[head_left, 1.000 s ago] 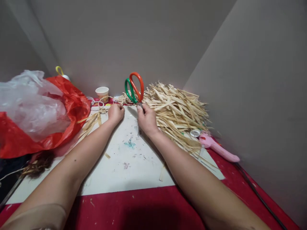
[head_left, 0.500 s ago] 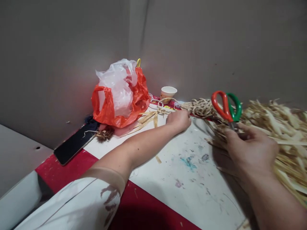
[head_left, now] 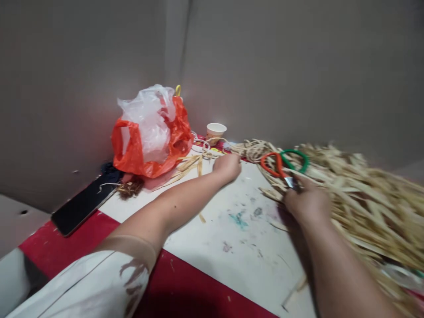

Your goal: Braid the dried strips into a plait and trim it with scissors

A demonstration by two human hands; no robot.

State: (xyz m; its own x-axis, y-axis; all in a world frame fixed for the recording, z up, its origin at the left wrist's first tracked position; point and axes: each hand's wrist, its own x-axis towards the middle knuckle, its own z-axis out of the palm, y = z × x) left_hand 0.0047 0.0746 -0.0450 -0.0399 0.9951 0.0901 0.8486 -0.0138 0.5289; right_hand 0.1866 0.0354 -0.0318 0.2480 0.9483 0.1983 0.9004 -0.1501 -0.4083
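Note:
My right hand (head_left: 309, 198) is closed around the blade end of a pair of scissors (head_left: 277, 165), whose red and green handles point away from me. Just right of it spreads a big heap of dry straw-like strips (head_left: 371, 194). My left hand (head_left: 228, 168) rests in a loose fist on the white board (head_left: 212, 238). Whatever that fist holds, if anything, is hidden. Close beyond the fist lies a tangled bundle of pale twisted cord (head_left: 255, 150). Loose flat strips (head_left: 190, 168) lie to its left.
A red and white plastic bag (head_left: 152, 141) stands at the left, with a black phone (head_left: 84, 203) and a brown fibre tuft (head_left: 130, 187) before it. A paper cup (head_left: 216, 132) is by the back wall. Red cloth (head_left: 185, 282) borders the board.
My view has swung left, bringing the phone and whole bag into sight. The scissors have tipped from upright to lower over the straw strips. My left fist stays near the cord bundle.

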